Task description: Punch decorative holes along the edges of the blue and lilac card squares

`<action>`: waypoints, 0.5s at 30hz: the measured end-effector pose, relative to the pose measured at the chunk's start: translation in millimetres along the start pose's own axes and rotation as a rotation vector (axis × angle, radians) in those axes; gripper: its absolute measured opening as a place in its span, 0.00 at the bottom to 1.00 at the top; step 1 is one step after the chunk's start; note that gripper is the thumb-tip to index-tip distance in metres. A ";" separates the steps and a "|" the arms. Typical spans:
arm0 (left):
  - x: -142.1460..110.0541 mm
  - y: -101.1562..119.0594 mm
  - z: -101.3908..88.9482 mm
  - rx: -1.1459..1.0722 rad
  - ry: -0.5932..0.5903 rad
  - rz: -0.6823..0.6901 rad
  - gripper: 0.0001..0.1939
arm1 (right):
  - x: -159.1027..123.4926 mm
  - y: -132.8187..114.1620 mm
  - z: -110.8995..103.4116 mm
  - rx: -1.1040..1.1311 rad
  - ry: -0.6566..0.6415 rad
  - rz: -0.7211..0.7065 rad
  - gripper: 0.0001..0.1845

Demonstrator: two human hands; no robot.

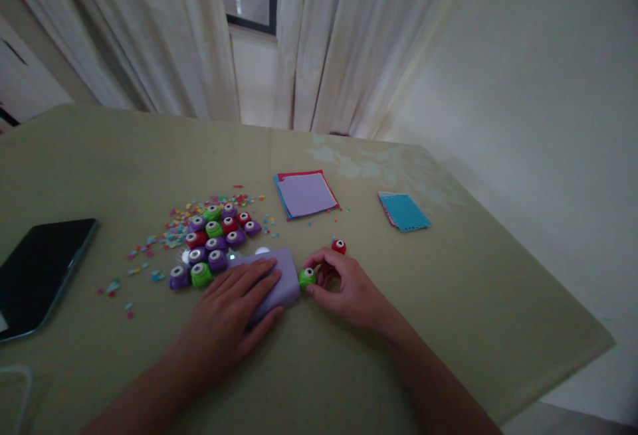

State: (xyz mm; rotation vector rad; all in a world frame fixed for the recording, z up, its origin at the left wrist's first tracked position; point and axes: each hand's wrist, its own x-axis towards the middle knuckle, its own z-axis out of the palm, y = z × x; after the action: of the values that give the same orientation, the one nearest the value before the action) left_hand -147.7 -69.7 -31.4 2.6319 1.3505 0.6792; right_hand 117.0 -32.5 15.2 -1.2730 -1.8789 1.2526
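I see a little green punch (pixel 308 280) touching the right edge of the purple paper (pixel 285 274), its eye facing up. The paper looks longest side to side. The right hand (pixel 349 287) pinches the punch; the left hand (pixel 232 305) presses flat. I count one red punch (pixel 339 246) behind, fourteen others (pixel 216 244) left, two paper piles (pixel 306 197).

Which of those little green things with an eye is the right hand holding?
The green one at the right edge of the purple paper. The right hand pinches it; the other green ones sit further left.
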 end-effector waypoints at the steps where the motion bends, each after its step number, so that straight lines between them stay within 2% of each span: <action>1: -0.3 0.0 0.1 0.004 -0.001 -0.002 0.27 | 0.0 0.3 -0.2 0.000 0.001 -0.008 0.14; 10: 0.1 0.9 0.5 0.030 0.000 -0.009 0.28 | -0.5 0.5 -4.5 -0.069 -0.028 -0.048 0.15; 15: -1.4 0.3 3.0 0.037 -0.008 -0.017 0.30 | -0.2 -0.7 -7.5 -0.151 -0.069 -0.053 0.11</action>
State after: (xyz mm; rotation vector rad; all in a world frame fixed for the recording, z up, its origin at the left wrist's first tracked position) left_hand -146.9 -70.7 -34.4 2.6459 1.3947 0.6476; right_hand 123.0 -29.8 18.9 -1.2617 -2.0765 1.1590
